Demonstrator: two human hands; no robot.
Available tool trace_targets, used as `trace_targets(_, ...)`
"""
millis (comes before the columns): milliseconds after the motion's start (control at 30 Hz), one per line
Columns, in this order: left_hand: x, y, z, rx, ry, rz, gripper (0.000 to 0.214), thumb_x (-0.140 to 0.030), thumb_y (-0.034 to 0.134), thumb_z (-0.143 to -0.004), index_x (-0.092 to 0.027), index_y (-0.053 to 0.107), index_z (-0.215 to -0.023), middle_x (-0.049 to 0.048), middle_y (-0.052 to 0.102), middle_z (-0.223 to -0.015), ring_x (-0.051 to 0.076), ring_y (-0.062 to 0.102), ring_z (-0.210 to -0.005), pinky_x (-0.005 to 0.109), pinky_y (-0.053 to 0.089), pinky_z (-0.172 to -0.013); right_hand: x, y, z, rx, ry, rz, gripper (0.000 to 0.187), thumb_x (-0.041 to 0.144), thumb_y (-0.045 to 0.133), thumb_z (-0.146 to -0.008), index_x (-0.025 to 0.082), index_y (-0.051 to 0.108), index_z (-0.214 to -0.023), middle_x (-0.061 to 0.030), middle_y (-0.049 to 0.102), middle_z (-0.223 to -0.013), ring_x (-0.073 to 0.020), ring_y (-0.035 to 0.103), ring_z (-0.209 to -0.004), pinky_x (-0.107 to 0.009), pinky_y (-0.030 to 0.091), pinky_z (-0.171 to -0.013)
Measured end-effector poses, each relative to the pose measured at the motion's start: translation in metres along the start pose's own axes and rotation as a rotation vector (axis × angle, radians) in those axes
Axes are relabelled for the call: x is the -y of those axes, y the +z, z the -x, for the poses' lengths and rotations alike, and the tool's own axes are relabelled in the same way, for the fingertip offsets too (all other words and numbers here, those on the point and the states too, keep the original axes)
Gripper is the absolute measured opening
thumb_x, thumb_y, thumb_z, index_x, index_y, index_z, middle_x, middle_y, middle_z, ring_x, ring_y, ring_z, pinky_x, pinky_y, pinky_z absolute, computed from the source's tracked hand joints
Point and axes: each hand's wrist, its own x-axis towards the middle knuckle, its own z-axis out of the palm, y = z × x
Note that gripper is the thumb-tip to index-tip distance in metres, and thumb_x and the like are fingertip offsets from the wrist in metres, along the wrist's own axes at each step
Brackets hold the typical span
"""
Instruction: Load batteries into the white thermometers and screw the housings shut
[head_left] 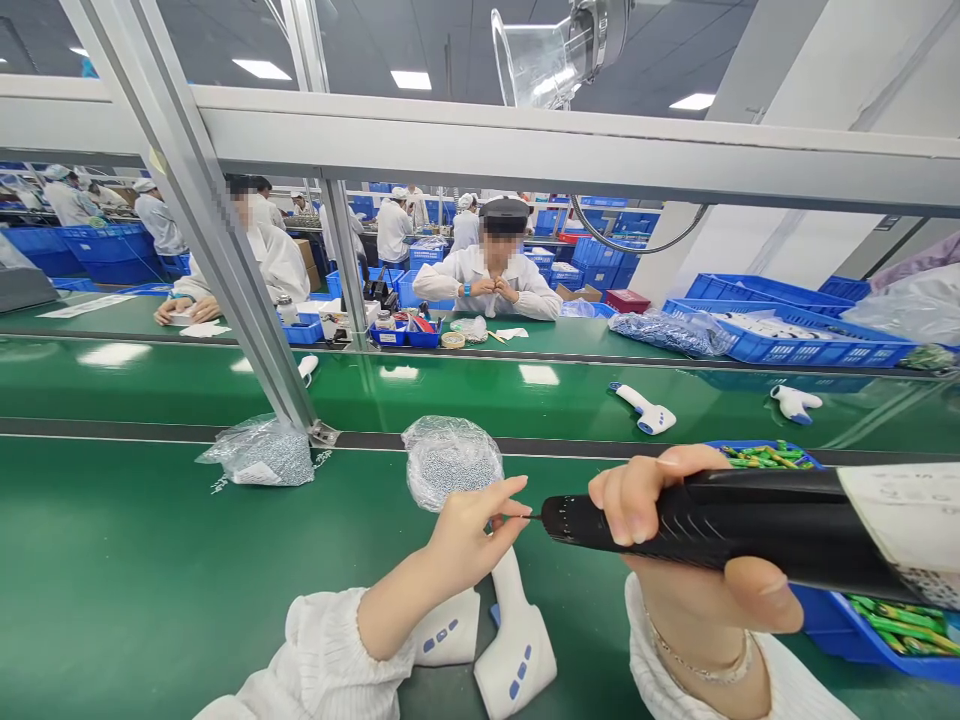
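Note:
My right hand [690, 540] is wrapped round a black electric screwdriver [772, 520], held level with its thin bit pointing left. At the bit's tip, my left hand [476, 530] pinches thumb and forefinger together; whatever is between them is too small to make out. Below my left hand lie two white handheld devices with blue buttons. One white device [517, 660] shows its handle and body, while the other device [448, 630] is partly covered by my left wrist. Just behind my left hand sits a clear plastic bag of small metal screws [454, 465].
Another bag of small metal parts [262, 455] lies by the metal post [225, 220]. A blue bin [832, 625] of green-yellow pieces is at right, partly behind the screwdriver. White devices [645, 408] lie on the green belt [450, 385]. Across it sits a co-worker [491, 275].

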Motion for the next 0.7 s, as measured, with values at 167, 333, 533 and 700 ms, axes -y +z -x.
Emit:
trace_targets(167,-0.001,0.003,0.001,-0.076,0.064,-0.083,0.041,-0.017,0.051,-0.087,-0.024,0.042,-0.126,-0.0003,0.072,-0.078,0.009,0.058,-0.049,0.017,0.047,-0.046,-0.001,0.001,0.002,-0.024,-0.009,-0.011,0.035,0.049,0.057,-0.087,0.022,0.050,-0.107,0.0019,0.049,-0.067,-0.0117,0.043,-0.054,-0.025,0.037,-0.057)
trace_targets(333,-0.003,0.007,0.003,-0.060,0.013,-0.114,0.046,-0.025,0.049,-0.089,-0.028,0.034,-0.132,-0.0004,0.070,-0.084,0.008,0.058,-0.050,0.020,0.048,-0.048,0.000,0.002,0.004,-0.052,-0.001,-0.011,0.036,0.050,0.058,-0.086,0.022,0.050,-0.106,0.0021,0.049,-0.067,-0.0121,0.043,-0.055,-0.026,0.038,-0.057)
trace_targets(533,0.012,-0.009,0.020,0.093,-0.111,-0.133,0.063,-0.034,0.052,-0.087,-0.028,0.020,-0.140,0.0086,0.059,-0.119,0.017,0.064,-0.086,0.030,0.052,-0.070,0.000,-0.001,0.003,-0.065,-0.007,0.020,0.035,0.050,0.060,-0.085,0.023,0.053,-0.105,0.0018,0.049,-0.064,-0.0123,0.043,-0.052,-0.026,0.037,-0.055)
trace_targets(700,0.007,-0.033,0.048,0.678,0.021,-0.141,0.060,-0.049,0.056,-0.080,-0.028,0.038,-0.133,0.0101,0.048,-0.132,0.031,0.045,-0.121,0.047,0.037,-0.098,-0.004,-0.013,0.008,-0.079,0.017,0.054,0.035,0.050,0.059,-0.084,0.023,0.053,-0.104,0.0016,0.049,-0.064,-0.0125,0.043,-0.052,-0.026,0.038,-0.055)
